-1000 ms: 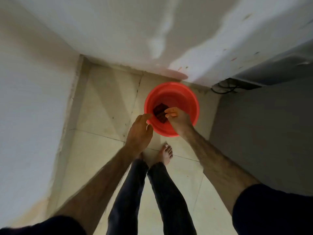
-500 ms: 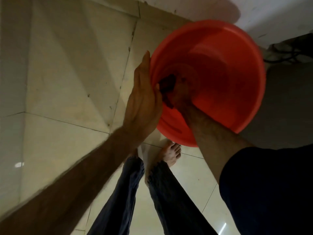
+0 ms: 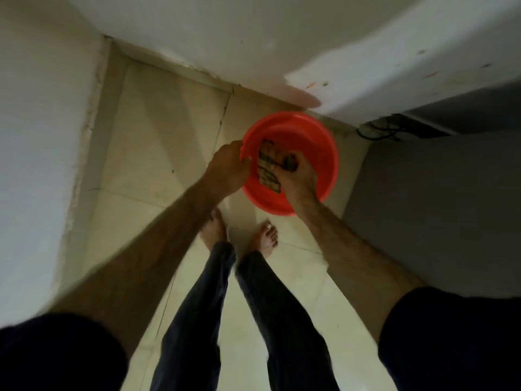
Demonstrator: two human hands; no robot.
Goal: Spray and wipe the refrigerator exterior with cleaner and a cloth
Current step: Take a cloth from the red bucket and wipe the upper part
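We look straight down at a red plastic basin (image 3: 315,142) in the corner of a tiled floor (image 3: 158,131). Our left hand (image 3: 229,165) is closed on the basin's left rim, fingers curled over the edge. Our right hand (image 3: 294,176) reaches inside the basin and is closed in a grip around a dark patterned cloth (image 3: 266,167), which hangs bunched from the fingers against the basin's inner wall on the left side. Whether the basin rests on the floor or is lifted, we cannot tell.

The basin's far edge sits near the foot of a white wall (image 3: 253,38), and its right edge is just beside a grey flat panel (image 3: 437,207) that fills the right of the view. Behind that panel's far corner, black cables (image 3: 377,131) lie tangled against the wall. A 2nd white wall (image 3: 36,122) bounds the left. Between it and the basin lies a broad strip of bare tile. Our 2 bare feet (image 3: 266,238) stand just below the basin, legs in dark trousers (image 3: 203,320).
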